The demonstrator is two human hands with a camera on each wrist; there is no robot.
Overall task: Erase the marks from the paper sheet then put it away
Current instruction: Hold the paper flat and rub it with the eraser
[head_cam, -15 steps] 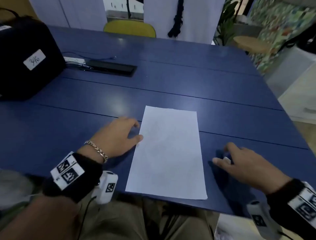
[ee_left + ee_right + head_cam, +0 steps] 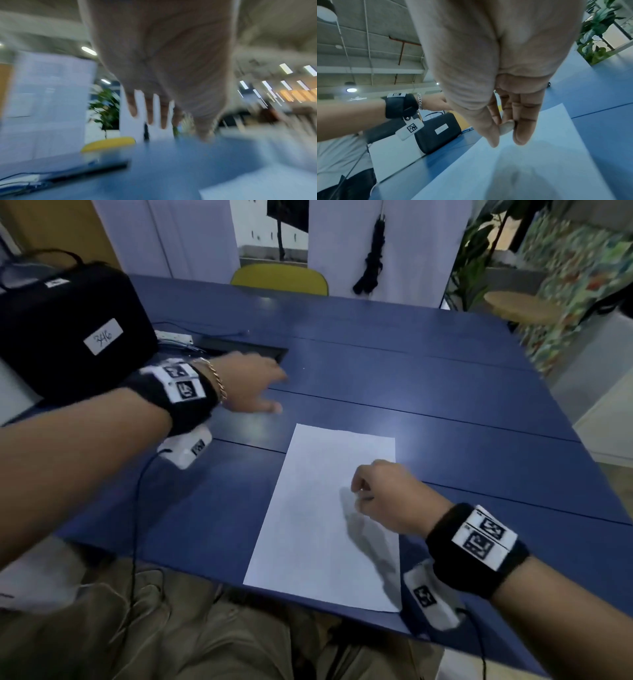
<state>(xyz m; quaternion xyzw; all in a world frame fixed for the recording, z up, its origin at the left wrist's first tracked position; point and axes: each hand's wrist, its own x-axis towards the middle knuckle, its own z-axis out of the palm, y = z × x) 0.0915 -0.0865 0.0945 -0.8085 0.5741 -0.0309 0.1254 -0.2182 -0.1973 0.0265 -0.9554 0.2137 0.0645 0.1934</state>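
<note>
A white paper sheet lies flat on the blue table, its near end at the front edge; any marks on it are too faint to make out. My right hand hovers over the sheet's right half, fingers curled. In the right wrist view the thumb and fingers pinch a small pale eraser just above the paper sheet. My left hand is off the paper, raised over the table to the far left with its fingers straight and holding nothing.
A black case with a white label stands at the far left. Beside it are a white power strip and a black cable slot in the table. A yellow chair stands behind the far edge.
My left hand has left the paper's left edge and swung up and away toward the cable slot. My right hand has come from the table beside the sheet to over it, pinching the eraser.
</note>
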